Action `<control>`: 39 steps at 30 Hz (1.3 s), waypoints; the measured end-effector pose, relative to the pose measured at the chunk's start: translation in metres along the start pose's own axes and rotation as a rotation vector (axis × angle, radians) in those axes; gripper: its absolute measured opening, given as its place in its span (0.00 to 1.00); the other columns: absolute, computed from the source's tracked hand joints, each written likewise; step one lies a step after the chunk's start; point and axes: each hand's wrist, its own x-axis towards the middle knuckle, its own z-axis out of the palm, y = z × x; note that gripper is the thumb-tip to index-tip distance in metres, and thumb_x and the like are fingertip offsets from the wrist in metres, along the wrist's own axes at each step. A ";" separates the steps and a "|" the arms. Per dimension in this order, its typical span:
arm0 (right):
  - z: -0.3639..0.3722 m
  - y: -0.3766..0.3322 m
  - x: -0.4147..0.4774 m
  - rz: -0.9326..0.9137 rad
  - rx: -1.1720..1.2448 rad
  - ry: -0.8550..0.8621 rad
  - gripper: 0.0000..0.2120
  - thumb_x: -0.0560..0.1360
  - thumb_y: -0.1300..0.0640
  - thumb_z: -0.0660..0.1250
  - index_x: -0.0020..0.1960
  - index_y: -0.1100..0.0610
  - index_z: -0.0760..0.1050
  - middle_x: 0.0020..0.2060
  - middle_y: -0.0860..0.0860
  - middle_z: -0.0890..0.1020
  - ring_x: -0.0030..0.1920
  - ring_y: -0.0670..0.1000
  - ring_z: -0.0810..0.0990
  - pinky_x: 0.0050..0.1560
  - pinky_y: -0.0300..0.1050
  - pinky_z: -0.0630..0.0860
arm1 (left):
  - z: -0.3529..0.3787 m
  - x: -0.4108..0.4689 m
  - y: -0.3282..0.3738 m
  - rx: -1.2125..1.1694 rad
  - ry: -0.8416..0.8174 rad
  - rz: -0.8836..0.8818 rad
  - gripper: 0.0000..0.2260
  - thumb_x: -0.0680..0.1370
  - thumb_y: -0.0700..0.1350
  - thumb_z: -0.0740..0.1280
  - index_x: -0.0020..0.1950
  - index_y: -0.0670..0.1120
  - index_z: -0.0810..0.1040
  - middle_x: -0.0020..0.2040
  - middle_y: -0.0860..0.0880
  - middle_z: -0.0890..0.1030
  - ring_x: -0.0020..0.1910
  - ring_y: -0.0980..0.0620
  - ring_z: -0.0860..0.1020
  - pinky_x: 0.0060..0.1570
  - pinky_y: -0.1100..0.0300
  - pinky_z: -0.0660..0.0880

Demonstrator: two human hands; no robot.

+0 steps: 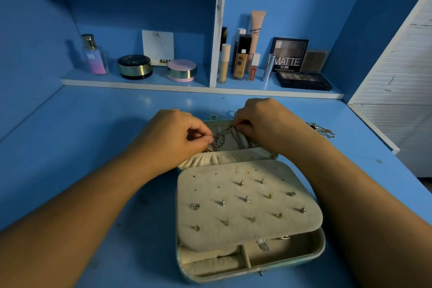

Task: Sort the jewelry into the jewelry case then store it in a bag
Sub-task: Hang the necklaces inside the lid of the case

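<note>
The job looks partly done. The jewelry case (313, 250) lies open on the counter (93, 135), nearer its front edge and right of the middle. Its earring panel (245, 201) already carries a good dozen studs (246, 199), with a few holes near the hinge side still bare. Rings or other pieces in the lower tray (275, 255) are mostly hidden under the panel.

Both hands work in the raised lid, above the gathered pocket (224, 155). The left hand (177, 133) pinches one end of a thin chain (224, 132) between thumb and forefinger, and the right hand (261, 121) has its grip clamped on the other end. So the necklaces seem to be the step in hand. A further necklace (323, 130) lies loose on the counter towards the right edge, beside the right wrist. It still has to go in. No bag is in view, so closing and storing remain.

The case's long axis runs roughly along the counter's front edge. Its lid opens towards the back edge and its front wall faces the person. The chain stretches left to right between the hands, rising a little to the right.
</note>
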 end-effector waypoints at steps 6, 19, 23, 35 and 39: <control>-0.002 -0.001 -0.002 -0.006 0.011 -0.050 0.11 0.79 0.54 0.62 0.57 0.53 0.79 0.50 0.52 0.77 0.50 0.53 0.76 0.51 0.50 0.75 | 0.001 0.000 -0.001 0.045 0.029 -0.026 0.02 0.72 0.47 0.74 0.42 0.54 0.86 0.32 0.62 0.79 0.43 0.64 0.76 0.36 0.76 0.66; -0.008 0.013 -0.014 0.025 0.249 -0.056 0.06 0.75 0.56 0.68 0.51 0.50 0.82 0.43 0.47 0.81 0.42 0.46 0.77 0.41 0.33 0.72 | -0.003 -0.001 0.000 -0.016 -0.048 0.019 0.03 0.72 0.42 0.74 0.41 0.50 0.86 0.31 0.63 0.77 0.39 0.67 0.76 0.38 0.78 0.68; -0.008 0.015 -0.025 0.022 0.385 -0.004 0.07 0.72 0.56 0.73 0.50 0.49 0.82 0.39 0.45 0.82 0.39 0.43 0.79 0.40 0.31 0.73 | -0.001 -0.005 -0.001 -0.171 -0.027 -0.019 0.03 0.73 0.44 0.74 0.43 0.53 0.86 0.33 0.59 0.81 0.36 0.61 0.78 0.36 0.72 0.72; -0.019 0.004 -0.037 0.005 0.665 -0.086 0.09 0.71 0.61 0.73 0.51 0.54 0.81 0.34 0.46 0.84 0.32 0.42 0.77 0.34 0.31 0.70 | 0.006 -0.010 0.015 -0.367 0.016 -0.108 0.05 0.70 0.47 0.76 0.44 0.56 0.84 0.37 0.56 0.84 0.34 0.57 0.77 0.35 0.69 0.74; -0.016 0.001 -0.036 -0.098 0.557 -0.064 0.16 0.72 0.56 0.73 0.57 0.44 0.78 0.42 0.45 0.80 0.41 0.45 0.77 0.41 0.33 0.72 | 0.005 -0.010 0.016 -0.400 -0.027 -0.091 0.08 0.70 0.47 0.76 0.45 0.57 0.84 0.39 0.56 0.84 0.37 0.59 0.78 0.40 0.71 0.75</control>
